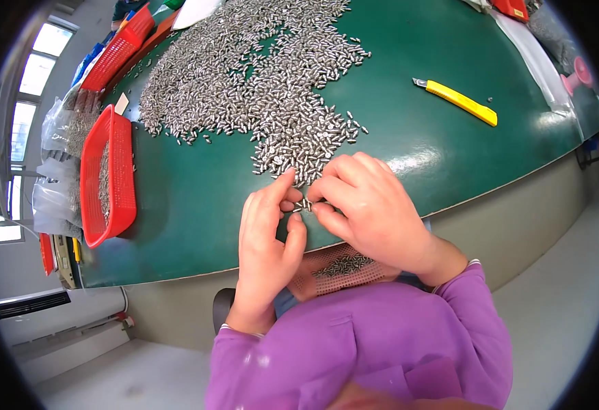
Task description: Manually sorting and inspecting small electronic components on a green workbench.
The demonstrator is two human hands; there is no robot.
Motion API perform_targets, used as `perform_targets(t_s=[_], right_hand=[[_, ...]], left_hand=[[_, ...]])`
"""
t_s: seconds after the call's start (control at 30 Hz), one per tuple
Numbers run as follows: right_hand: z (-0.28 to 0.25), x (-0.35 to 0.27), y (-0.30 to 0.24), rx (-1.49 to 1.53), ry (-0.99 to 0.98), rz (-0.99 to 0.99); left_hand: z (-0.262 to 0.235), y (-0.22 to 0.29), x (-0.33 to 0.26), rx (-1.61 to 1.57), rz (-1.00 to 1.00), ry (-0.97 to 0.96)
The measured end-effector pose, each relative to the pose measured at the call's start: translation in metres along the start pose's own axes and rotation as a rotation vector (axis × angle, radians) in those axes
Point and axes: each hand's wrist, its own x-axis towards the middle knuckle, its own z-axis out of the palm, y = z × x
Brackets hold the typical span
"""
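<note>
A large heap of small silvery metal pins [245, 75] spreads over the green table [395, 150] and narrows toward me. At its near tip, a few loose pins [303, 205] lie between my two hands. My left hand [269, 232] is half curled at their left, thumb and fingers apart and the fingertips close to the pins. On the other side, my right hand [371, 208] bends over them. Its thumb and index finger come together at the pins, though the fingertips partly hide what is between them.
Below the table edge, a pinkish mesh basket [299, 285] at my lap holds more pins. A red plastic basket [123, 178] with pins stands at the left, another red basket [118, 51] beyond it. A yellow utility knife [460, 102] lies at the right, its blade tip exposed.
</note>
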Motion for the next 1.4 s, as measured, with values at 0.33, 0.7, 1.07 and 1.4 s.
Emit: perform_targets(t_s=[0.33, 0.7, 1.07, 1.4], right_hand=[[-0.004, -0.003, 0.003, 0.033, -0.006, -0.012], [-0.004, 0.001, 0.001, 0.056, -0.063, -0.028], [-0.004, 0.005, -0.003, -0.007, -0.098, -0.051], [0.003, 0.004, -0.008, -0.123, 0.012, -0.027]], left_hand=[[-0.001, -0.001, -0.007, 0.046, -0.053, 0.028], [-0.003, -0.003, -0.010, 0.035, -0.029, 0.019], [-0.003, -0.005, -0.008, 0.004, -0.005, 0.016], [-0.003, -0.005, -0.009, -0.001, -0.021, 0.012]])
